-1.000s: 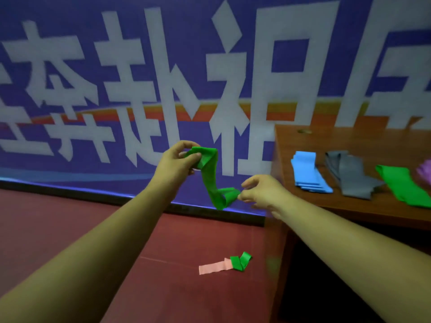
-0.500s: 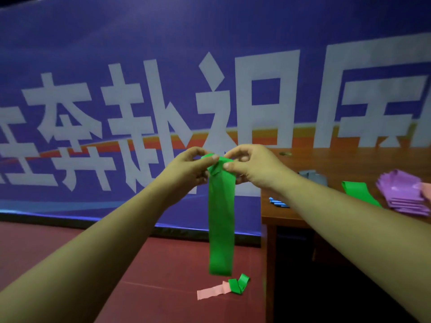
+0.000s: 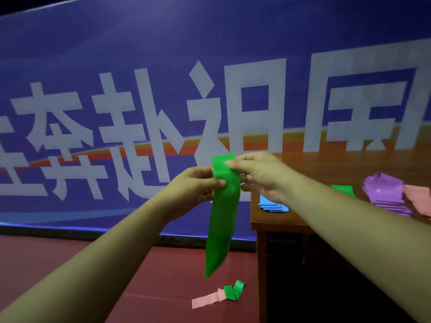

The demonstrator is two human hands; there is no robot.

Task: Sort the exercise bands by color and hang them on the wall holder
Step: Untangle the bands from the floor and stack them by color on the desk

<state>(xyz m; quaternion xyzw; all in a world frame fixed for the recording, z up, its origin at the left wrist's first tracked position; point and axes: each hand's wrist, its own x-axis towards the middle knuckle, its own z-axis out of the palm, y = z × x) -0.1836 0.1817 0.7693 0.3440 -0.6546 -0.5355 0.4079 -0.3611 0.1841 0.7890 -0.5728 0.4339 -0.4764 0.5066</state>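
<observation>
A long green exercise band (image 3: 222, 220) hangs straight down in front of me. My left hand (image 3: 198, 185) pinches its left edge near the top, and my right hand (image 3: 258, 173) pinches the top right edge. On the wooden table (image 3: 277, 221) to the right lie sorted piles: blue bands (image 3: 271, 205), a green band (image 3: 342, 190), purple bands (image 3: 384, 193) and pink bands (image 3: 419, 198). My right arm hides part of the table. No wall holder is in view.
On the red floor lie a crumpled green band (image 3: 234, 292) and a pink band (image 3: 207, 301), below the hanging one. A large blue banner (image 3: 116, 101) with white characters covers the wall behind. The table's left edge is next to my hands.
The green band went from crumpled between my hands to hanging full length. My right hand rose to join the left at its top, which is now spread flatter. My view tilted upward.
</observation>
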